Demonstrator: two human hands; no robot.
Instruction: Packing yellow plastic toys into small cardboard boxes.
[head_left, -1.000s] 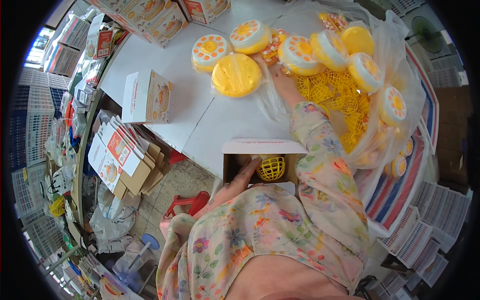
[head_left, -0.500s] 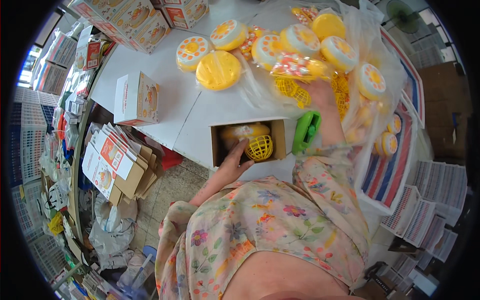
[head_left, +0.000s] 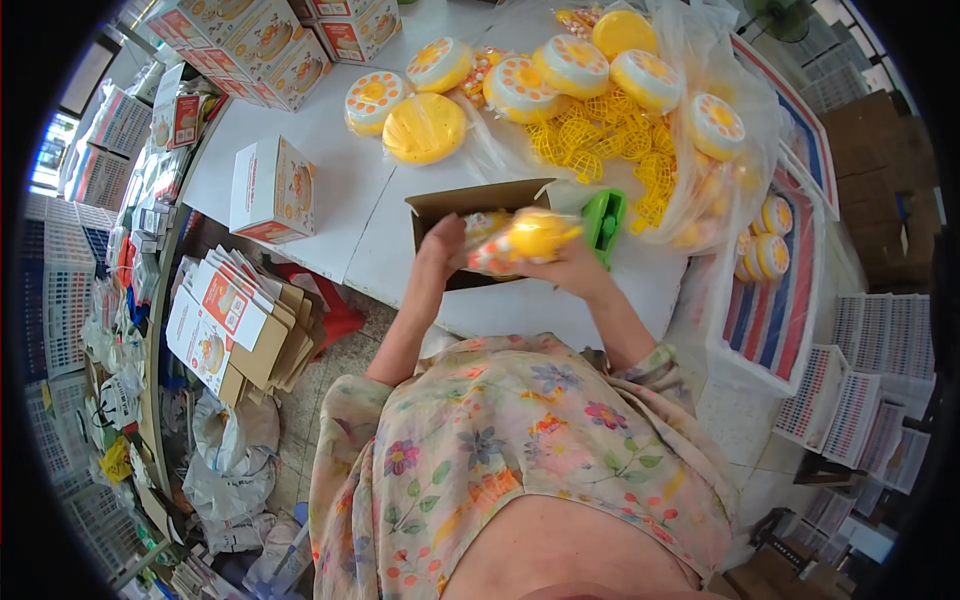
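An open cardboard box [head_left: 480, 197], brown inside, lies before me at the table's near edge. My right hand [head_left: 572, 268] is closed on a clear bag of small red, white and orange balls with a yellow piece [head_left: 520, 245], held over the box's opening. My left hand [head_left: 440, 255] is at the box's left side, its fingers blurred beside the bag; whether it grips anything is unclear. Part of a yellow-and-white item [head_left: 484, 222] shows inside the box; the bag and hands hide the rest. A green plastic tool [head_left: 604, 225] lies just right of the box.
Round yellow-and-white toys [head_left: 520, 90], yellow net baskets [head_left: 590, 135] and a plastic sack [head_left: 720, 110] cover the far right. A closed carton [head_left: 275, 190] stands at left, stacked cartons [head_left: 250, 50] behind. Flattened cartons [head_left: 235, 320] lie below left; a striped-lined bin [head_left: 765, 330] stands right.
My right hand has brought the bag of balls from the far pile to above the box. My left hand has moved from the yellow net basket inside the box to its left side.
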